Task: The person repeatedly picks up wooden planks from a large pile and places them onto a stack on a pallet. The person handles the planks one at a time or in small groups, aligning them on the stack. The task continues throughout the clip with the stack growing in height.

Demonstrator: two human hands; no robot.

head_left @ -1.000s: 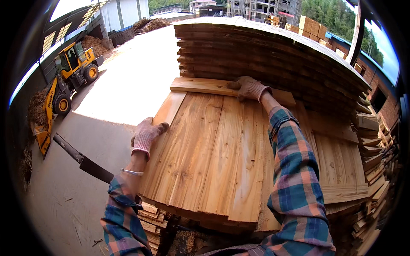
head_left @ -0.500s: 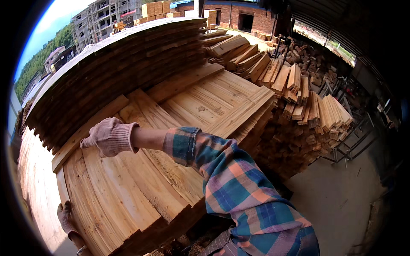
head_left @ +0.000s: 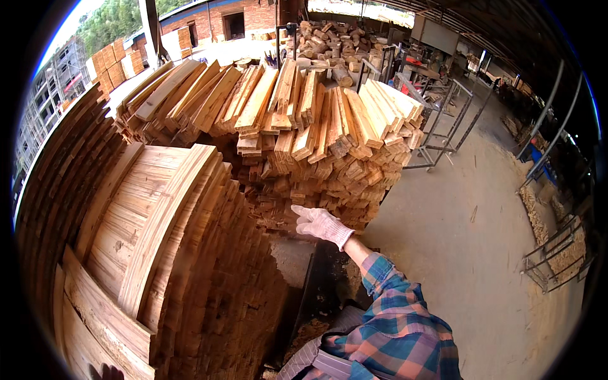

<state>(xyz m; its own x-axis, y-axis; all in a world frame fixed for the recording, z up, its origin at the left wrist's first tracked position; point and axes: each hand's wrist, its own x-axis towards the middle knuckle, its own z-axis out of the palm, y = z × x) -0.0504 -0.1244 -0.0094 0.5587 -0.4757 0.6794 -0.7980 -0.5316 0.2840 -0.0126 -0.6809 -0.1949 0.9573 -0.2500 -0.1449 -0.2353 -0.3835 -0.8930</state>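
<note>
My right hand (head_left: 322,227), in a pale pink knit glove, is held out over the gap in front of a big pile of planks (head_left: 316,171). Its fingers are stretched out and apart, with nothing in them. At the lower left edge only the dark gloved fingertips of my left hand (head_left: 106,372) show, spread beside the light-coloured boards (head_left: 104,304); the rest is cut off. Those boards lie on top of a tall stack (head_left: 215,304) at my left. A long board (head_left: 168,221) runs along the stack's right edge.
A dark, high stack of boards (head_left: 63,171) rises at far left. Cut logs (head_left: 329,50) are heaped at the back. Metal frames (head_left: 443,123) stand right of the plank pile, on a concrete floor (head_left: 468,253). Another metal rack (head_left: 557,253) is at the far right.
My view has swung right toward the plank pile. My right hand has left the boards and now reaches over the gap, its fingers extended. My left hand has slipped mostly out of view.
</note>
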